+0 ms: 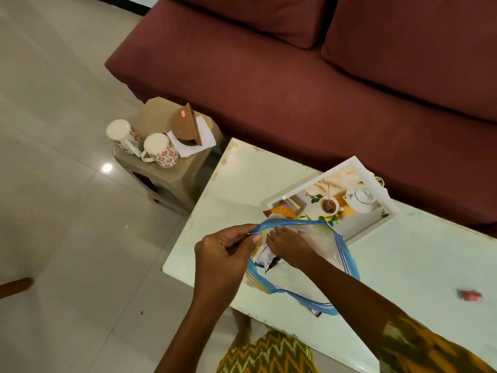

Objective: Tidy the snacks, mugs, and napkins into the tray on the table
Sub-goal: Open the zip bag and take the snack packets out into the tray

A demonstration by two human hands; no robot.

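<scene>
A clear plastic bag with a blue rim [338,246] lies on the pale table [419,265], in front of the white tray [387,203] printed with a teapot picture. My left hand [223,262] pinches the bag's blue rim and holds it apart. My right hand [287,243] is inside the bag, gripping a white snack packet [265,255]. A yellow snack packet [281,211] rests at the tray's near corner. Two white mugs with red flowers [161,149] [122,134] stand upside down on a beige stool [172,179], beside white napkins [207,135] in a brown holder [185,127].
A maroon sofa [295,76] runs behind the table and stool. A small red wrapper [469,295] lies on the table at the right. A wooden piece [16,286] juts in over the tiled floor [67,238] at the left.
</scene>
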